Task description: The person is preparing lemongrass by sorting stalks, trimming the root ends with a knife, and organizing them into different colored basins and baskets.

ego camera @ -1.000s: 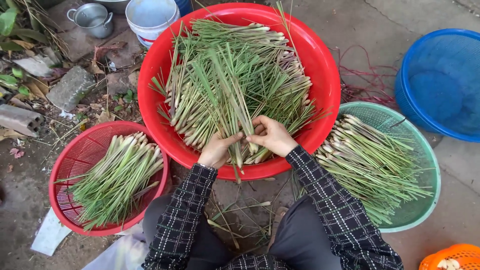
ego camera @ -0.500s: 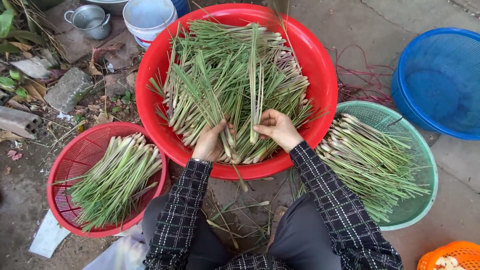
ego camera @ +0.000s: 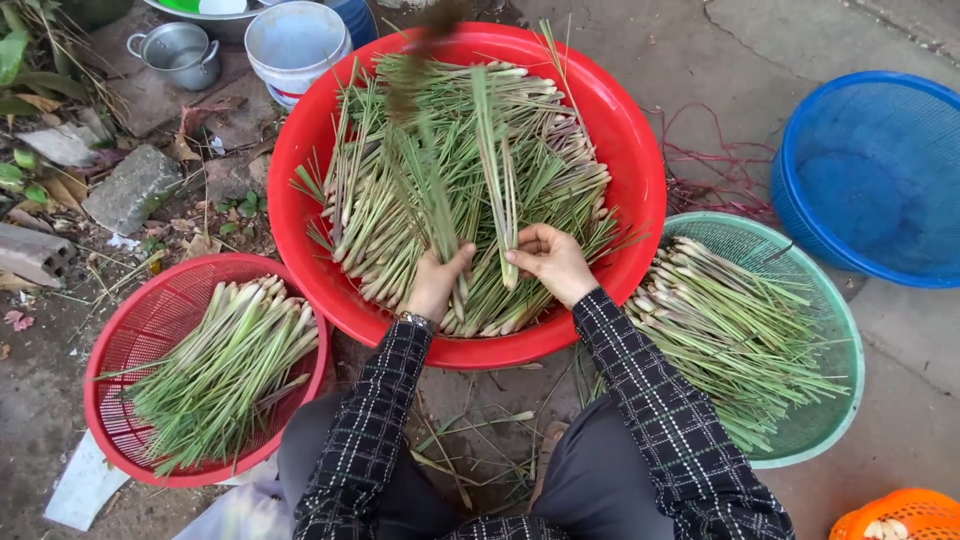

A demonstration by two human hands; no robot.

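Note:
A big red basin [ego camera: 640, 170] in front of me holds a heap of green lemongrass stalks [ego camera: 540, 160]. My left hand [ego camera: 437, 285] grips a stalk near its pale base and lifts it upright, its leafy top blurred. My right hand [ego camera: 550, 262] pinches a second stalk [ego camera: 497, 170] and raises it beside the first. Both hands are over the basin's near edge.
A red basket [ego camera: 130, 340] with sorted stalks sits at my left knee, a green basket [ego camera: 830, 330] with more stalks at my right. A blue basket [ego camera: 870, 170] is far right, a white bucket [ego camera: 290, 45] and a metal pot [ego camera: 180, 50] behind, an orange basket [ego camera: 890, 515] bottom right.
Both hands have drawn stalks up out of the heap; the stalks now stand raised above the basin instead of lying flat. The hands have moved slightly apart.

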